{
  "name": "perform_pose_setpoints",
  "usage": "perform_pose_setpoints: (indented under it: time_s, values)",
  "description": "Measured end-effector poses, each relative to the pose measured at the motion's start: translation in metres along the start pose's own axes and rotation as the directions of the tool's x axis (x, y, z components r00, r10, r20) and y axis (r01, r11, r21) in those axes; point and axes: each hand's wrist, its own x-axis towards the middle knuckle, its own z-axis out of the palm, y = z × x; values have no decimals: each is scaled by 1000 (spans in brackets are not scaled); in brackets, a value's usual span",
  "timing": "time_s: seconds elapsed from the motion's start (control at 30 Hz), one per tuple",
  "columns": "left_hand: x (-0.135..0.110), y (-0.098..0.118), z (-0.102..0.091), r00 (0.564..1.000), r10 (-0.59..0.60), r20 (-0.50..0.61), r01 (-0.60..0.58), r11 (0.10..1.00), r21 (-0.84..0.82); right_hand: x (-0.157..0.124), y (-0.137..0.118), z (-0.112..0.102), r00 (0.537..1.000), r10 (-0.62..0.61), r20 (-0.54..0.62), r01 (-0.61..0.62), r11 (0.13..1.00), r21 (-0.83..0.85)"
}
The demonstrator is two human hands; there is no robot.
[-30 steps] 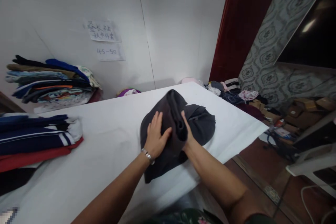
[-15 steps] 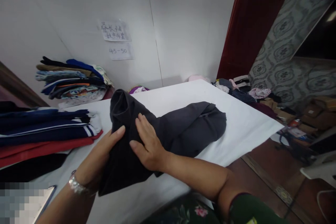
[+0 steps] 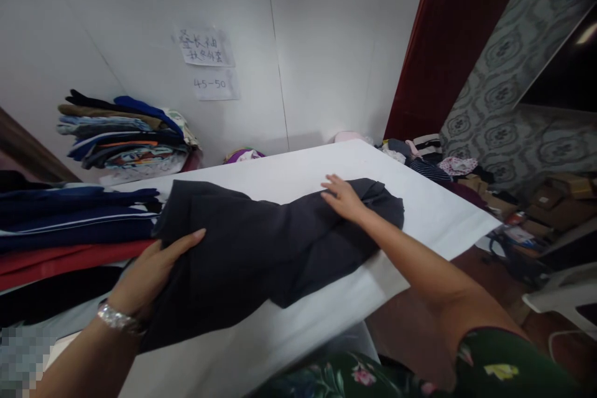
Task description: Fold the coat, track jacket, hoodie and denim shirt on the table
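Observation:
A dark grey garment (image 3: 261,242) lies spread lengthwise across the white table (image 3: 420,211). My left hand (image 3: 149,270), with a silver bracelet at the wrist, grips the garment's left end, thumb on top and the fingers tucked under the cloth. My right hand (image 3: 342,197) lies flat with fingers apart on the garment's bunched right end, near the table's far right.
A folded stack of navy, white-striped and red clothes (image 3: 69,224) sits on the table's left. Behind it a taller pile of folded clothes (image 3: 124,134) stands against the white wall. Loose clothes (image 3: 429,158) and cardboard boxes (image 3: 555,189) lie beyond the table's right edge.
The garment went from a folded bundle to stretched out across the table. My left hand pulled its end leftward; my right hand moved from the middle to the right end.

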Motion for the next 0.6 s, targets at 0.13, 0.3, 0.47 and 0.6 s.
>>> perform_pose_setpoints:
  time_s: [0.13, 0.3, 0.47, 0.6]
  values:
    - [-9, 10, 1, 977, -212, -13, 203, 951, -233, 21, 55, -22, 981, 188, -54, -195, 963, -185]
    - [-13, 19, 2, 964, -263, -31, 251, 944, -215, 2, 81, -14, 966, 200, 166, -125, 918, -377]
    - [-2, 13, -14, 945, -302, -123, 281, 946, -164, -49, 100, 1, 910, 223, 349, -13, 858, -514]
    - [6, 6, -24, 940, -318, -122, 310, 947, -80, -65, 99, 0, 925, 223, 307, -22, 839, -544]
